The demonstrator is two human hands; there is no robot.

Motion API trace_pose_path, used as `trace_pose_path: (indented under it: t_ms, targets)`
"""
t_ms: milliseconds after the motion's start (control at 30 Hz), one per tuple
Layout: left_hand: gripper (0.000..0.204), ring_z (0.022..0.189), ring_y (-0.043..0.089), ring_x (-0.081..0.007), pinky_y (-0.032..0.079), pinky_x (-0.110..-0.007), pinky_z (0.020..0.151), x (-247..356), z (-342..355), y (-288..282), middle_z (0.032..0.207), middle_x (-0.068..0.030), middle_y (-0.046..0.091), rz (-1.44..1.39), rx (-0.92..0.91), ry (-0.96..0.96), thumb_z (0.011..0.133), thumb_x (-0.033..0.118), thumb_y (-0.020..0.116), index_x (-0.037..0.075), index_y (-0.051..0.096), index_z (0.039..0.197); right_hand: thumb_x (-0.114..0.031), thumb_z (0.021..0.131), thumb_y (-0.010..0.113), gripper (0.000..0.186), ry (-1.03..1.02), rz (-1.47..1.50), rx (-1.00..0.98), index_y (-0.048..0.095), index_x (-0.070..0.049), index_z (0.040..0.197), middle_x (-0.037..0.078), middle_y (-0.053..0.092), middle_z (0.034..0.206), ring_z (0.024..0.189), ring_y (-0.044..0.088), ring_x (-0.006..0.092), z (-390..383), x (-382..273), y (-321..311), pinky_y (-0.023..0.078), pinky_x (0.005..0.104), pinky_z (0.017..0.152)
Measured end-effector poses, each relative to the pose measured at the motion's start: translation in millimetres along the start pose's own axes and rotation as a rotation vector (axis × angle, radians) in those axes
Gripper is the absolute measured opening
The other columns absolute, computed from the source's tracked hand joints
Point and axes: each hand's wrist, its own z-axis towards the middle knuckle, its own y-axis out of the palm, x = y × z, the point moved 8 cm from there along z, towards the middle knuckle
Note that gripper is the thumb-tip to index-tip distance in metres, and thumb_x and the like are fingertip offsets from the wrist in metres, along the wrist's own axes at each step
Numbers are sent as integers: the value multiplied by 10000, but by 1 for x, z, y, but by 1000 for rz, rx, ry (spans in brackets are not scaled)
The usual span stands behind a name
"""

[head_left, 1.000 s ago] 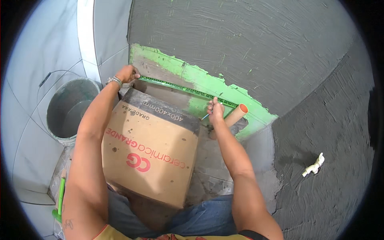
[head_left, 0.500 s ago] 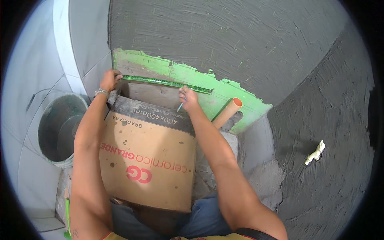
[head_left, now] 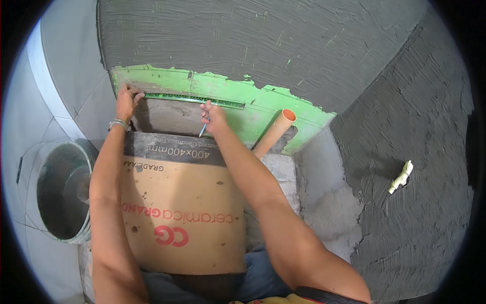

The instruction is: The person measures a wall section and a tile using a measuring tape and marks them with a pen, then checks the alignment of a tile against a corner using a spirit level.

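A long, thin green strip [head_left: 169, 97] with a dotted dark band lies along the green-painted lower part of the wall [head_left: 223, 90]. At the strip's left end, beside the wall corner, my left hand [head_left: 127, 101] is closed on it with thumb and fingers. My right hand [head_left: 213, 119] is curled around a light blue pencil or pen [head_left: 204, 127], its tip pointing down. That hand also rests against the strip, right of its middle. Below both hands sits a brown cardboard box [head_left: 185, 197] with a dark band and red print, between my forearms.
An orange pipe [head_left: 276, 133] sticks up right of my right hand. A dark bucket [head_left: 65, 190] stands left of my left forearm, by the tiled wall [head_left: 71, 71]. Grey ridged mortar [head_left: 253, 40] covers the upper wall. A pale tap fitting [head_left: 401, 177] juts from the right wall.
The whole view has shifted, so the box, bucket and strip appear farther left. Both hands remain at the strip, and the right still grips the pencil or pen.
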Motion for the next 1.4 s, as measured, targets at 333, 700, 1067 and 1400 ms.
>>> trace_pose_path:
  t_ms: [333,700,1067,1400]
  targets:
    - [182,978,571,-321,466,-407,895,-33,-8,-4,1007,-141,565,15,12,-72,813,172,783,51,752,946,-285,1019,566,240,14,-39,54,514,-86,1142,96,642,1088,715,489,166,6,4,-3,368,275,490]
    - [171,994,567,-301,469,-414,876,-47,4,2,1021,-87,567,90,48,-74,817,206,765,132,779,970,-282,1010,584,216,22,-81,-8,524,-95,1101,78,644,1040,663,494,142,-5,-7,2,349,249,461]
    - [170,1028,558,-277,473,-407,858,-34,6,0,1023,-63,534,142,1,-179,808,223,772,136,780,953,-235,969,633,205,71,-215,-74,605,-62,1075,29,636,895,598,474,95,-14,-16,3,303,228,418]
    - [201,1119,558,-331,480,-450,928,-48,-3,-9,1076,-134,574,236,30,-207,837,238,743,90,774,969,-462,1019,444,531,-135,-1214,-325,725,-17,956,105,643,756,592,567,171,-44,-26,61,436,343,504]
